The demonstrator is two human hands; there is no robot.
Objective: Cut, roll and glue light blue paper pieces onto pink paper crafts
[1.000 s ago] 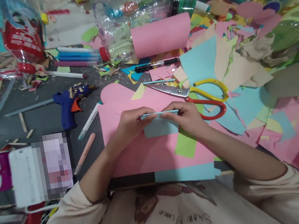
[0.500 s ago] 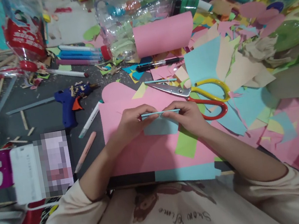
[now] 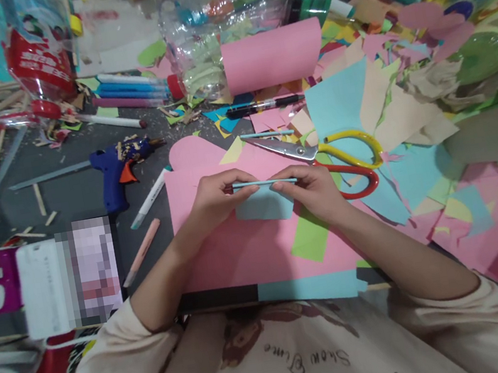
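Observation:
A small light blue paper (image 3: pixel 265 209) has its far edge rolled into a thin tube, and a flat part hangs toward me. My left hand (image 3: pixel 219 194) pinches the left part of the roll between thumb and fingers. At the right part, my right hand (image 3: pixel 313 185) grips it the same way, both thumbs on the near side. Underneath lies a pink sheet (image 3: pixel 223 261). A green paper piece (image 3: pixel 309 237) rests on that sheet by my right wrist. Just beyond my right hand are scissors (image 3: pixel 303 151) with one yellow and one red handle.
A thin blue paper roll (image 3: pixel 268 134) lies beside the scissor blades. To the left are a blue glue gun (image 3: pixel 113 171), markers (image 3: pixel 150 200) and a phone (image 3: pixel 94 263). Farther off stand a pink paper tube (image 3: pixel 274 56) and plastic bottles (image 3: pixel 40 62). Paper scraps (image 3: pixel 409 115) cover the right.
Both hands and the blue paper have shifted slightly away from me and a little left. The grip on the rolled edge remains, with the thumbs placed slightly differently.

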